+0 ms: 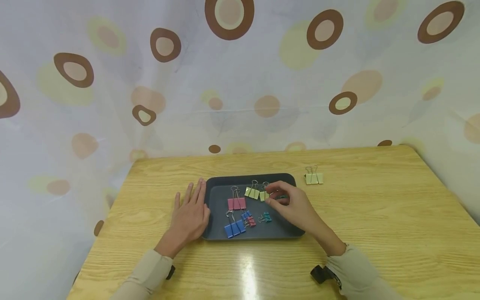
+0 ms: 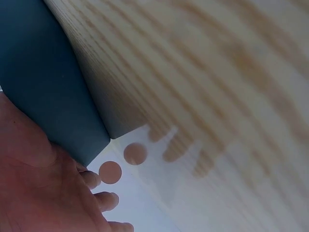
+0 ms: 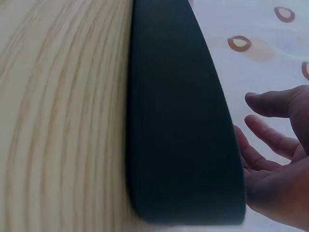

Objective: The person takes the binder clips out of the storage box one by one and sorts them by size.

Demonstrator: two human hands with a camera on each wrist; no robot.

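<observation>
A dark grey tray (image 1: 221,236) holds several binder clips. My left hand (image 1: 188,220) lies with extended fingers against the tray's left side; the left wrist view shows its palm (image 2: 43,179) beside the dark tray wall (image 2: 43,67). Over the tray's right part, my right hand (image 1: 294,206) has bent fingers, thumb and index tips apart, close to a yellow clip (image 1: 263,196). Another yellow clip (image 1: 252,193) stands left of it. In the right wrist view the right hand (image 3: 282,159) shows nothing between its fingertips, beyond the tray wall (image 3: 183,116).
Also in the tray are a large pink clip (image 1: 236,203), a large blue clip (image 1: 235,228), a small blue clip (image 1: 246,215), a small pink clip (image 1: 251,221) and a teal clip (image 1: 266,217). A yellow clip (image 1: 314,178) rests on the wooden table (image 1: 375,200), right of the tray.
</observation>
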